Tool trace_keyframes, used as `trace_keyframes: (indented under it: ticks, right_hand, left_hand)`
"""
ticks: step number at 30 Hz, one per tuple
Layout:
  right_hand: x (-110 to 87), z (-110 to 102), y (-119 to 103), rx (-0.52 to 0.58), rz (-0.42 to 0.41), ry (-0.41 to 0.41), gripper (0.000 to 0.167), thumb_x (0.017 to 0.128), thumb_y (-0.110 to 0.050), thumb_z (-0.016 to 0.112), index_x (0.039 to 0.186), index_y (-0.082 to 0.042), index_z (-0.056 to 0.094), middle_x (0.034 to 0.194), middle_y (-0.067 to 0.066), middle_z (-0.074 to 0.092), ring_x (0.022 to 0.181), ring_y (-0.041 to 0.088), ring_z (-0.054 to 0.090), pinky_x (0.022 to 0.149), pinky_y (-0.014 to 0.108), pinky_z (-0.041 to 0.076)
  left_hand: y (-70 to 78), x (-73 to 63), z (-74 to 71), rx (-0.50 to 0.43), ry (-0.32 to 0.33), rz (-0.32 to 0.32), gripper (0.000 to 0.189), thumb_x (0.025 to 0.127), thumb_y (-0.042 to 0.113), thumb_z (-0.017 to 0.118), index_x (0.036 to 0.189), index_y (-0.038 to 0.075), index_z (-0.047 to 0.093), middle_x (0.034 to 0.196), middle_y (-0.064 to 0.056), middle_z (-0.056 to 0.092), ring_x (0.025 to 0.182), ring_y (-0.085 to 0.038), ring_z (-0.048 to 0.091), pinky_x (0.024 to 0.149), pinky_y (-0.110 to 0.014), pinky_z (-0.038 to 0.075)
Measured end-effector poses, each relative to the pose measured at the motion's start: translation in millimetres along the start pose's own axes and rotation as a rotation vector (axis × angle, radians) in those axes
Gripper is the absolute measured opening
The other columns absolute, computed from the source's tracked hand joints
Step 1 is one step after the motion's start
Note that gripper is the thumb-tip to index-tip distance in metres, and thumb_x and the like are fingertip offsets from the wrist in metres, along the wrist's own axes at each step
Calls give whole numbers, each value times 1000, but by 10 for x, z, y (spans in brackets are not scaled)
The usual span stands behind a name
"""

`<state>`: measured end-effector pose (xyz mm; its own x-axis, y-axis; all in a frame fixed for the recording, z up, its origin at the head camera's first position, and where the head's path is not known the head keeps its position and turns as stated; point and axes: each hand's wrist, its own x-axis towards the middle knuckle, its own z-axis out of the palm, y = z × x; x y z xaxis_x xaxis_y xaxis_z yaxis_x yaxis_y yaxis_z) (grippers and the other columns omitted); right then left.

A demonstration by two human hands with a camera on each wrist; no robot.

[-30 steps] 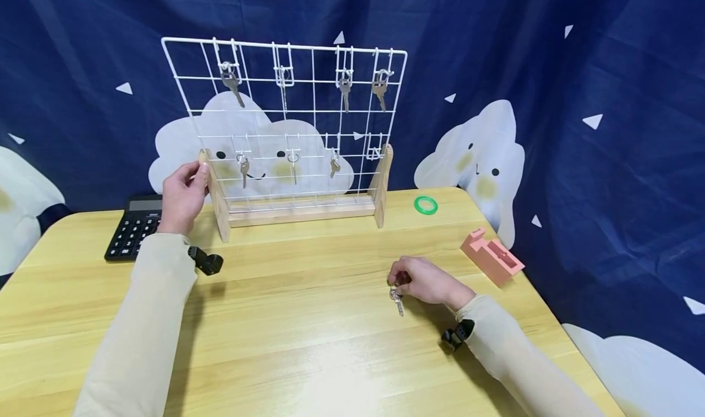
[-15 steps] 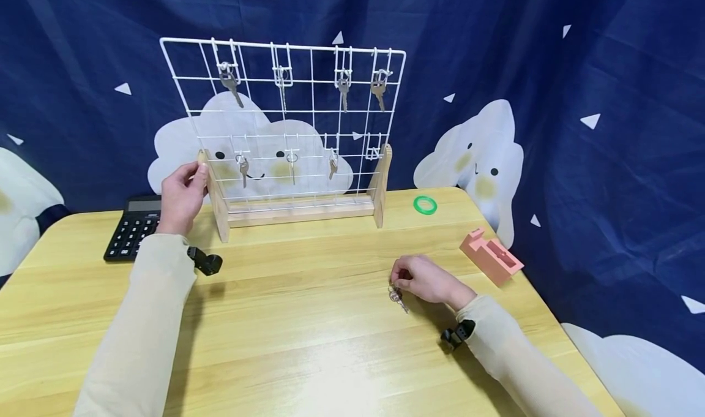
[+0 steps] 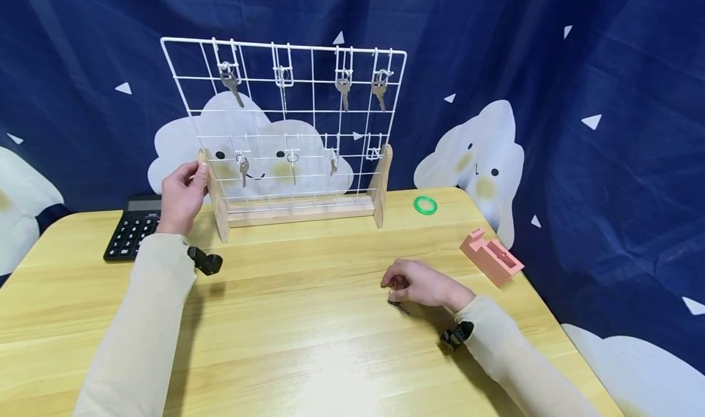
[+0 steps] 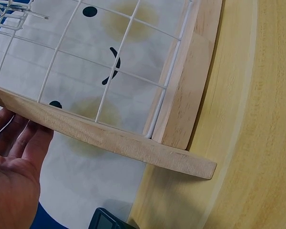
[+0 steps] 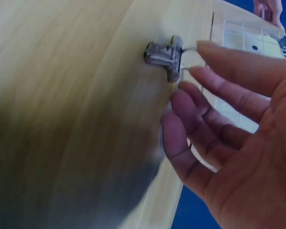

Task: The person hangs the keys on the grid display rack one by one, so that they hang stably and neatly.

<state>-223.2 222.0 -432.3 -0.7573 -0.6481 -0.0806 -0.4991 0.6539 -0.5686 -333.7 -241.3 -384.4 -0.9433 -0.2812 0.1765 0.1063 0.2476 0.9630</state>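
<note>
My left hand (image 3: pixel 183 198) grips the left wooden upright (image 3: pixel 216 195) of a white wire grid rack (image 3: pixel 314 111). In the left wrist view the fingers lie behind that wooden upright (image 4: pixel 105 133). Over the table at the right, my right hand (image 3: pixel 421 282) pinches the ring of a small metal key (image 3: pixel 404 308). The right wrist view has the ring between thumb and index fingertip, with the key (image 5: pixel 164 57) sticking out from it. Other keys (image 3: pixel 344 92) hang from white hooks on the grid in two rows. A hook (image 3: pixel 374 153) sits at the lower right of the grid.
A black calculator (image 3: pixel 132 230) lies behind my left forearm. A green ring (image 3: pixel 426 206) is on the table (image 3: pixel 286 319) right of the rack. Near the right edge stands a pink block-shaped holder (image 3: pixel 492 258). A dark blue curtain (image 3: pixel 529 37) hangs behind.
The key under my right hand has swung and tilted, and more of it is hidden now. My right fingers have shifted slightly left. The left hand stays on the rack.
</note>
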Motion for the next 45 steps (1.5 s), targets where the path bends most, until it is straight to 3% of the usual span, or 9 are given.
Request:
trace_keyframes:
  ticks: [10, 23, 30, 37, 45]
  right_hand:
    - [7, 10, -21, 30, -18, -25, 11, 89, -4, 72, 97, -10, 70, 90, -4, 58, 79, 10, 54, 69, 26, 52]
    - [18, 15, 26, 41, -29, 60, 17, 85, 8, 69, 92, -8, 70, 87, -2, 65, 81, 9, 59, 73, 26, 55]
    - [22, -29, -14, -8, -48, 89, 21, 85, 11, 68, 88, -10, 72, 86, -5, 67, 81, 9, 61, 74, 27, 56]
    - [34, -139, -58, -34, -72, 228, 20, 82, 10, 71, 85, -10, 73, 83, -6, 65, 77, 8, 60, 69, 26, 56]
    - [91, -296, -86, -23, -134, 347, 25, 80, 18, 66, 86, -4, 76, 83, -2, 66, 78, 12, 63, 69, 27, 58]
  left_hand:
    - [-18, -14, 6, -16, 14, 13, 55, 103, 38, 46, 145, 3, 47, 137, -16, 50, 114, -17, 53, 103, -33, 47]
    - [3, -12, 5, -13, 17, 20, 55, 103, 39, 46, 145, 2, 47, 136, -16, 50, 114, -17, 53, 104, -36, 46]
    - [-22, -14, 3, -19, 20, 21, 55, 103, 38, 47, 144, 3, 48, 135, -16, 51, 112, -15, 53, 103, -33, 47]
    - [-44, 10, -6, -35, 22, 24, 54, 103, 37, 48, 144, 2, 48, 134, -15, 51, 113, -15, 53, 104, -36, 46]
    - [-24, -16, -3, -19, 13, 16, 57, 102, 40, 47, 145, 2, 47, 135, -16, 50, 113, -15, 53, 104, -36, 46]
